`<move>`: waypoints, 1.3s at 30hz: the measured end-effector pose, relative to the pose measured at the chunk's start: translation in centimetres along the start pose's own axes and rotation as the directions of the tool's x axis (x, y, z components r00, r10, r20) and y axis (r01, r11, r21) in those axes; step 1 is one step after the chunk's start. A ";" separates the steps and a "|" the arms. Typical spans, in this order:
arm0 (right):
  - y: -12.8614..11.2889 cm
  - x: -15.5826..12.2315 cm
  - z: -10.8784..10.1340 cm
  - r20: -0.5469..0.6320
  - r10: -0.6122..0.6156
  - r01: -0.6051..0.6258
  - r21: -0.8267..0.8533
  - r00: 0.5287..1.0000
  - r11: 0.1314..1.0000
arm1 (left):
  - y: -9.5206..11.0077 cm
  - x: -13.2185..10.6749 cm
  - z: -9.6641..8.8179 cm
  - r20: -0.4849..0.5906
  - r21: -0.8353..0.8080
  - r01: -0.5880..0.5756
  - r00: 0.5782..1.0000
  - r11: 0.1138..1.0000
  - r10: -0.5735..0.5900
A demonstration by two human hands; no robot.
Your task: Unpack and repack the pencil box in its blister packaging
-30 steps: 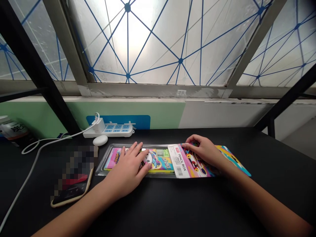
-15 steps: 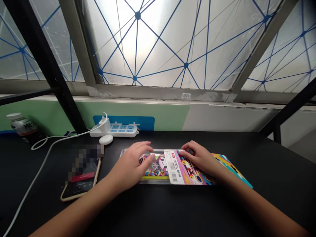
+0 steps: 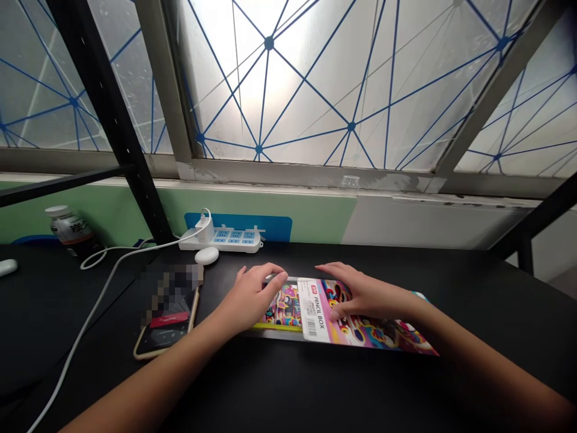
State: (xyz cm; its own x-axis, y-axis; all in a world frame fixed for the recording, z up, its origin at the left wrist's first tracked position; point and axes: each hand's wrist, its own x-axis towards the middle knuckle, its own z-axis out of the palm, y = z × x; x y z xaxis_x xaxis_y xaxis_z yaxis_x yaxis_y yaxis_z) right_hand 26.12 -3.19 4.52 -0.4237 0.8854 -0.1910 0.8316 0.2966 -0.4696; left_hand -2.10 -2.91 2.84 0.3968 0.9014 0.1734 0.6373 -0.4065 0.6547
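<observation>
A flat, brightly printed pencil box (image 3: 285, 307) lies across the desk, with a clear edge and a yellow strip at its left part. A colourful card cover (image 3: 374, 331) with a white "PENCIL BOX" label (image 3: 312, 310) spans its middle and right. My left hand (image 3: 252, 297) is over the left end, fingers curved and loosely apart, thumb near the index finger; whether it presses on the box cannot be made out. Over the cover, my right hand (image 3: 367, 293) is spread, its thumb on the print near the label. My right forearm hides part of the cover's right end.
A phone (image 3: 164, 331) lies left of my left forearm. Behind are a white rounded case (image 3: 207, 256), a power strip (image 3: 234, 239) and a white cable (image 3: 101, 294) running forward. A bottle (image 3: 74, 231) leans at the far left. Black frame posts (image 3: 112, 120) stand at the sides.
The view has shifted, moving the scene rightward. My right hand's fingers have straightened and spread over the cover. My left fingertips and thumb are closer together. Less of the yellow-and-turquoise right end shows.
</observation>
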 end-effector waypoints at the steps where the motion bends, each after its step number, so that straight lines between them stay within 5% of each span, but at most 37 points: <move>1: -0.9 0.7 -0.2 0.021 -0.017 0.017 -0.025 1.000 1.000 | 0.0 0.1 0.0 -0.012 -0.032 -0.002 1.000 0.999 0.001; 6: -5.9 4.7 0.3 0.079 -0.112 0.121 -0.116 0.991 0.986 | -0.7 0.3 0.0 -0.036 -0.202 -0.013 0.999 0.979 0.006; 13: -10.2 7.5 3.8 -0.203 -0.305 0.239 -0.297 0.930 0.924 | -1.2 0.5 -0.1 -0.140 -0.246 -0.017 0.990 0.969 -0.018; 18: -7.9 3.5 4.2 -0.296 -0.310 0.168 -0.421 0.903 0.891 | -0.4 0.1 -0.6 -0.006 0.056 -0.089 0.996 0.994 0.089; 23: -2.9 -1.2 3.4 -0.313 -0.169 0.066 -0.316 0.935 0.946 | -1.0 0.1 -0.7 0.006 0.251 -0.090 0.996 0.964 0.091; 28: -1.7 -2.7 2.6 -0.197 -0.123 0.081 -0.211 0.973 0.974 | -2.1 0.6 0.0 -0.043 0.052 0.022 0.999 0.998 -0.020; 39: -1.5 -2.4 2.4 0.001 -0.103 0.102 -0.171 0.995 0.980 | -0.6 -0.2 1.2 -0.142 -0.262 -0.016 0.990 0.965 -0.023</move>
State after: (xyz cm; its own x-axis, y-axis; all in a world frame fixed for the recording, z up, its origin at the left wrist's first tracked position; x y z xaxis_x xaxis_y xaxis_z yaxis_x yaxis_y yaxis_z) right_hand 25.00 -6.58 3.64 -0.5078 0.8497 -0.1421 0.8331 0.4423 -0.3323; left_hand -1.80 -3.01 1.55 0.2840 0.9225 0.2615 0.4354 -0.3671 0.8220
